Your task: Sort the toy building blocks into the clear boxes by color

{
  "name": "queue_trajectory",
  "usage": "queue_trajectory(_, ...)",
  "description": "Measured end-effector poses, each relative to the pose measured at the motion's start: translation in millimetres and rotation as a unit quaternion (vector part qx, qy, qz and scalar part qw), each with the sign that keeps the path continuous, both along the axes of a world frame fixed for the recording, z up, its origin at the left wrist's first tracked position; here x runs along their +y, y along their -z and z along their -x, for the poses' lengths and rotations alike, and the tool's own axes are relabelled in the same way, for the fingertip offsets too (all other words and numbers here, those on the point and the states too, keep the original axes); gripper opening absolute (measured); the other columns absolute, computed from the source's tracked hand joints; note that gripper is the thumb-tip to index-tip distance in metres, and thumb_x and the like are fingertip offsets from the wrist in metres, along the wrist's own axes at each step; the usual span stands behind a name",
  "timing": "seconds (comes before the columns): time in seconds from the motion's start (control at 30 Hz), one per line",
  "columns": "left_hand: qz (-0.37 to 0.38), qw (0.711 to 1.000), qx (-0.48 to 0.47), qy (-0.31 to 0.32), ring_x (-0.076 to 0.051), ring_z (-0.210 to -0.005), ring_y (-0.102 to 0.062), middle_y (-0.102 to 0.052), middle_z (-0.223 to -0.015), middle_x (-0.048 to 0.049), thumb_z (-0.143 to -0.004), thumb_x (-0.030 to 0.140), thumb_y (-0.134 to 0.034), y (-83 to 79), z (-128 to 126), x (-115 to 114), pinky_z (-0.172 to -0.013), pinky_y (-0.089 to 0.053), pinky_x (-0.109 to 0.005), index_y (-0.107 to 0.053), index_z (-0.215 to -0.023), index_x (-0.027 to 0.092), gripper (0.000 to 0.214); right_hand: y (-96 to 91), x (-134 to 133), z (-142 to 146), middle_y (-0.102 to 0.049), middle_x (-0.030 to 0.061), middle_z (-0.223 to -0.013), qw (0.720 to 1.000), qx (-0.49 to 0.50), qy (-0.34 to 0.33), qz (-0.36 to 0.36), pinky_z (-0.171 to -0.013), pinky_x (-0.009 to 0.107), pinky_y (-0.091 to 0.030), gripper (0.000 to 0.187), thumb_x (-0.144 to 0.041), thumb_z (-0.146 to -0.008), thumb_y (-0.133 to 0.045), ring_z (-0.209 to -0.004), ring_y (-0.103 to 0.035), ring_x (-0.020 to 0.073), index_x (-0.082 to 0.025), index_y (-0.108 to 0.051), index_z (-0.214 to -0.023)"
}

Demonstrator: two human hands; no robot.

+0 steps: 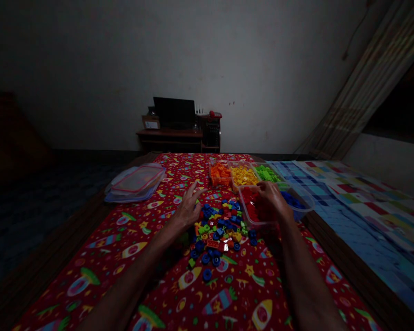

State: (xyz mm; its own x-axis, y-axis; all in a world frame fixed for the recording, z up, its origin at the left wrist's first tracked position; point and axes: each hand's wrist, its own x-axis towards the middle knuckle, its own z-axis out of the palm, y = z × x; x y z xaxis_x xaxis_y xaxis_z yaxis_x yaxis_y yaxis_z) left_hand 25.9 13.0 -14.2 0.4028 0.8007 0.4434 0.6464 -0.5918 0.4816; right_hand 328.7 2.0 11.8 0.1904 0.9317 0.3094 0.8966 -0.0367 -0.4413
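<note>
My left hand [189, 208] hovers at the left edge of a pile of mixed toy building bricks [221, 227], its fingers spread and nothing visible in them. The pile holds blue, red, yellow, green and orange pieces, with some blue wheel-like ones nearest me. Over a clear plastic box of red bricks [253, 207] is my right hand [272, 194]. Its fingers are bent together and point down towards that box. Whatever they may pinch is hidden. A tub of blue bricks [291, 200] lies just right of this hand, partly covered by it.
Behind stand boxes of orange bricks [221, 171], yellow bricks [244, 175] and green bricks [267, 174]. Stacked lids [136, 181] lie to the left on the red patterned cloth [131, 271]. A checked blue sheet [334, 220] spreads at right. A desk with a monitor [175, 112] is against the wall.
</note>
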Motion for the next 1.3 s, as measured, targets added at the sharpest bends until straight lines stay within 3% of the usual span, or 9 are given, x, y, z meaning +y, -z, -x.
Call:
queue_trajectory(0.27, -0.026, 0.998, 0.034, -0.035, -0.027, -0.134, -0.031, -0.037, -0.144, -0.0106, -0.08, 0.02, -0.038, -6.4, 34.9, 22.3, -0.109, -0.028, -0.048, -0.055, -0.122, 0.017, 0.046, -18.8, -4.6, 19.5, -0.069, 0.012, -0.095, 0.997, 0.005, -0.048, -0.064, -0.082, 0.028, -0.045, 0.029, -0.017, -0.083, -0.045, -0.089, -0.063, 0.0192, -0.012, -0.069, -0.098)
queue_trajectory(0.43, 0.05, 0.994, 0.093, -0.03, -0.027, -0.125, -0.044, -0.052, -0.133, -0.012, -0.082, 0.026, -0.038, 5.8, 55.1, 28.9, -0.105, -0.035, -0.046, -0.055, -0.123, 0.014, 0.046, -24.4, -16.2, 61.2, -0.068, 0.007, -0.08, 0.985, 0.004, -0.169, -0.041, -0.065, 0.023, -0.042, 0.026, -0.015, -0.082, -0.044, -0.07, -0.058, 0.014, -0.014, -0.069, -0.09)
queue_trajectory(0.53, 0.079, 0.99, 0.117, 0.016, -0.026, -0.121, -0.048, -0.055, -0.129, -0.0107, -0.083, 0.029, -0.039, 20.4, 56.3, 23.0, -0.103, -0.038, -0.043, -0.058, -0.12, 0.017, 0.043, -14.9, -23.9, 88.4, -0.067, 0.0055, -0.077, 0.961, -0.001, -0.278, 0.004, -0.062, 0.021, -0.038, 0.026, -0.006, -0.076, -0.047, -0.067, -0.056, 0.0122, -0.013, -0.067, -0.091)
queue_trajectory(0.63, 0.07, 0.989, 0.126, 0.034, -0.025, -0.12, -0.049, -0.055, -0.129, -0.0108, -0.083, 0.028, -0.042, 31.7, 60.9, 16.9, -0.104, -0.036, -0.041, -0.062, -0.115, 0.018, 0.039, -0.7, -28.5, 108.9, -0.065, 0.0061, -0.075, 0.95, -0.054, -0.307, 0.034, -0.062, 0.022, -0.035, 0.026, -0.004, -0.074, -0.05, -0.067, -0.055, 0.0128, -0.012, -0.066, -0.093)
queue_trajectory(0.83, 0.091, 0.991, 0.1, 0.012, -0.026, -0.112, -0.054, -0.06, -0.122, -0.0096, -0.079, 0.036, -0.054, 34.9, 83.0, 15.1, -0.098, -0.041, -0.038, -0.061, -0.116, 0.02, 0.041, 26.8, -24.7, 141.2, -0.063, 0.0085, -0.088, 0.921, -0.105, -0.375, -0.028, -0.069, 0.025, -0.036, 0.022, -0.012, -0.086, -0.045, -0.077, -0.053, 0.0148, -0.013, -0.062, -0.1)
queue_trajectory(0.93, 0.134, 0.982, 0.134, 0.016, -0.026, -0.103, -0.058, -0.065, -0.112, -0.0089, -0.072, 0.034, -0.063, 34.3, 80.8, 13.6, -0.091, -0.045, -0.035, -0.064, -0.11, 0.019, 0.041, 42.0, -21.4, 153.5, -0.062, 0.0094, -0.09, 0.911, -0.146, -0.384, -0.041, -0.074, 0.027, -0.036, 0.019, -0.013, -0.086, -0.047, -0.081, -0.052, 0.0169, -0.013, -0.061, -0.1)
queue_trajectory(1.03, 0.119, 0.984, 0.134, 0.011, -0.024, -0.097, -0.06, -0.067, -0.102, -0.0085, -0.071, 0.032, -0.062, 33.3, 74.3, 10.3, -0.087, -0.045, -0.033, -0.067, -0.1, 0.018, 0.032, 47.9, -20.0, 157.0, -0.061, 0.0111, -0.097, 0.917, -0.142, -0.367, -0.066, -0.081, 0.029, -0.036, 0.02, -0.011, -0.085, -0.048, -0.089, -0.05, 0.0183, -0.012, -0.059, -0.102)
queue_trajectory(1.2, 0.137, 0.987, 0.08, -0.017, -0.024, -0.087, -0.062, -0.069, -0.094, -0.0085, -0.073, 0.033, -0.056, 20.1, 75.6, 8.7, -0.08, -0.047, -0.032, -0.07, -0.091, 0.018, 0.028, 26.8, -16.1, 155.6, -0.056, 0.0043, -0.071, 0.936, -0.091, -0.339, -0.028, -0.065, 0.025, -0.033, 0.012, -0.011, -0.084, -0.047, -0.068, -0.047, 0.0137, -0.013, -0.058, -0.08)
queue_trajectory(1.3, 0.169, 0.984, 0.009, -0.05, -0.024, -0.082, -0.063, -0.07, -0.09, -0.0079, -0.069, 0.037, -0.058, 9.8, 80.7, 9.8, -0.074, -0.048, -0.032, -0.069, -0.095, 0.017, 0.035, 15.7, -15.8, 160.6, -0.058, 0.0062, -0.078, 0.936, -0.074, -0.341, -0.052, -0.066, 0.025, -0.034, 0.01, -0.016, -0.086, -0.047, -0.07, -0.049, 0.0139, -0.012, -0.057, -0.086)
